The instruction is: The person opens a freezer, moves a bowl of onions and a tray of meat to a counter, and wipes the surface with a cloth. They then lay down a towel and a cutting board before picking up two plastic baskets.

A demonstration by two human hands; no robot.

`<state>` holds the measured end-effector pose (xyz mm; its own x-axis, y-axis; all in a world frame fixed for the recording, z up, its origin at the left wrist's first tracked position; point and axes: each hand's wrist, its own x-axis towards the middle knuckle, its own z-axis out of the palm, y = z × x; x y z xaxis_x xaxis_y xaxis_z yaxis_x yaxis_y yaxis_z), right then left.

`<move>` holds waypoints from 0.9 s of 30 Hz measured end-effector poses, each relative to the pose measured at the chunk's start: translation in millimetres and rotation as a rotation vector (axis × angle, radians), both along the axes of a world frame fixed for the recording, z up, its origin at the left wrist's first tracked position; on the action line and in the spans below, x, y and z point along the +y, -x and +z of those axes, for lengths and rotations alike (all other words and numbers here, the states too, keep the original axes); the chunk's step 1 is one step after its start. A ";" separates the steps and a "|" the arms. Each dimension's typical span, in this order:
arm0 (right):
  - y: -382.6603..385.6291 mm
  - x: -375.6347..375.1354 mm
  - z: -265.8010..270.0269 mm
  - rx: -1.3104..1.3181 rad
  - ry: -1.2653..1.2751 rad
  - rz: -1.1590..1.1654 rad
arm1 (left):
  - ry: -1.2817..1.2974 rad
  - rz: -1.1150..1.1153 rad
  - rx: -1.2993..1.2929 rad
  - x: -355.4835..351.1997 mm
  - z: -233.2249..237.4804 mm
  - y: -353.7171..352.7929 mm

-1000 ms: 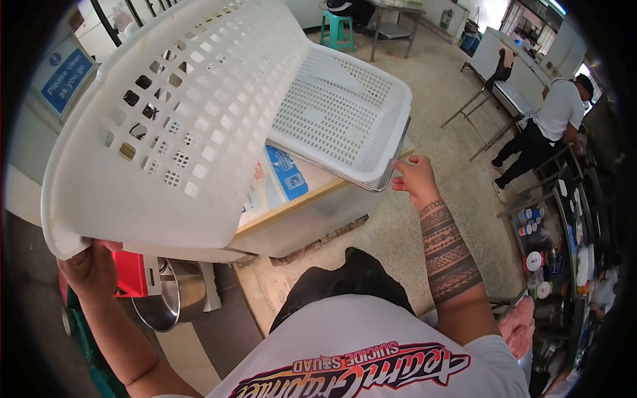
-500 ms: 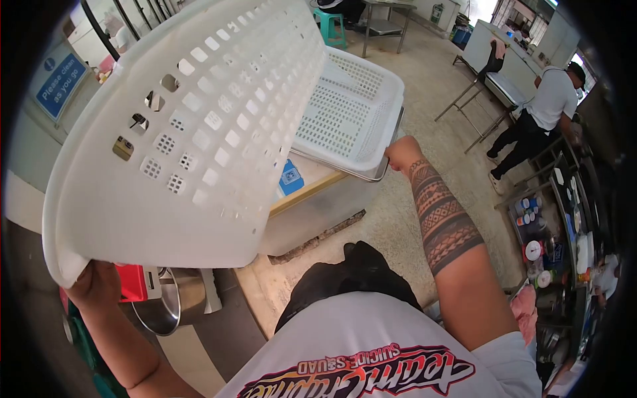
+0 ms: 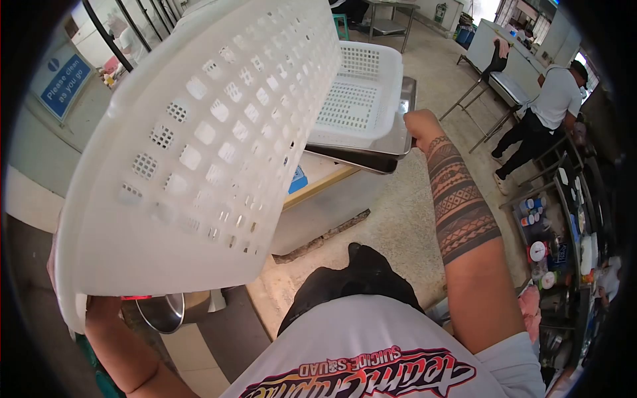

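Note:
A large white perforated plastic basket (image 3: 159, 245), tipped up on its side, fills the left of the view. My left hand (image 3: 103, 310) is closed around its lower rim; the basket hides most of the fingers. To the right, my right hand (image 3: 423, 127) grips the edge of a metal tray (image 3: 409, 99). On that tray sits a smaller white perforated basket (image 3: 389, 66), partly covered by the large one. Beneath, a dark tray (image 3: 371, 160) shows its edge, above a box-like container with a yellowish rim (image 3: 325, 188).
A steel bowl (image 3: 162, 313) stands low at the left, below the large basket. At the right are a crowded shelf (image 3: 564, 192) and a person in a white shirt (image 3: 554, 99), turned away. A steel table (image 3: 391, 23) stands at the back.
The large basket has shifted slightly right and down, covering more of my left hand. My right hand has risen to the right, and more of the metal tray and dark tray now shows.

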<state>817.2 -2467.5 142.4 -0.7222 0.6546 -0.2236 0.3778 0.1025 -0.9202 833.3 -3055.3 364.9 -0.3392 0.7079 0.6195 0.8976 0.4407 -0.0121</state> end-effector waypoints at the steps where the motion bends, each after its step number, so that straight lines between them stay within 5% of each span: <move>1: -2.2 3.3 0.1 0.051 -0.028 0.027 | 0.021 -0.001 0.019 3.8 3.5 -1.2; 4: -20.1 -5.9 -5.5 0.190 0.141 -0.175 | -0.003 0.017 0.050 7.7 12.2 -0.2; 10: -51.8 21.7 -55.6 0.347 0.248 -0.098 | -0.192 0.134 0.090 -6.9 18.6 21.3; 13: -69.6 0.8 -40.8 0.395 0.341 -0.092 | -0.315 0.239 0.108 -41.2 23.2 32.4; 16: -59.1 18.5 -82.9 0.464 0.457 -0.160 | -0.443 0.380 0.128 -93.3 33.8 42.3; 21: -77.0 -21.6 -41.6 1.129 1.065 -0.220 | -0.576 0.553 0.132 -159.4 47.7 53.6; 27: -99.9 -1.3 -10.7 1.148 0.870 -0.136 | -0.503 0.356 0.091 -84.0 57.7 84.7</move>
<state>917.1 -2468.8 131.7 -0.7182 0.6923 0.0701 -0.6366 -0.6131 -0.4679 748.6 -3139.3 422.7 -0.4308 0.1753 0.8853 0.6996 0.6845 0.2049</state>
